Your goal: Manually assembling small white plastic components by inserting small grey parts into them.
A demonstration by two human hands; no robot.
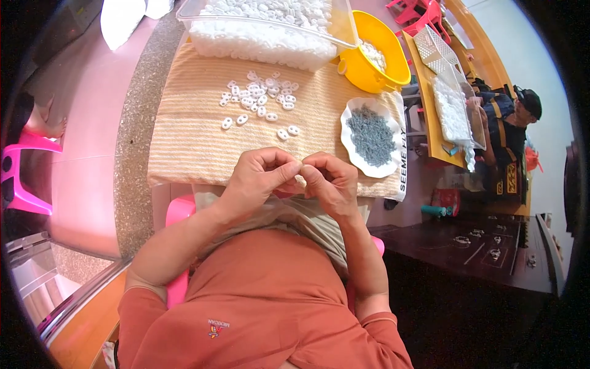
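Observation:
My left hand [257, 181] and my right hand [335, 184] meet at the table's near edge. Thumb and forefinger of each are pinched, with the fingertips almost touching. Whatever they hold is hidden between the fingers. Just beyond them, two small white oval plastic pieces with two holes each [287, 133] lie apart from a loose pile of the same kind [252, 97]. To the right of the pile stands a white scalloped plate [345, 146], heaped with tiny dark grey pieces [372, 136] too small to make out.
At the back, a clear plastic box [264, 44] is full of white pieces, beside a yellow basin [396, 69] holding more. A striped cloth [190, 123] covers the table. On the right, another person [507, 114] sits by a table with a tray of white pieces [452, 111].

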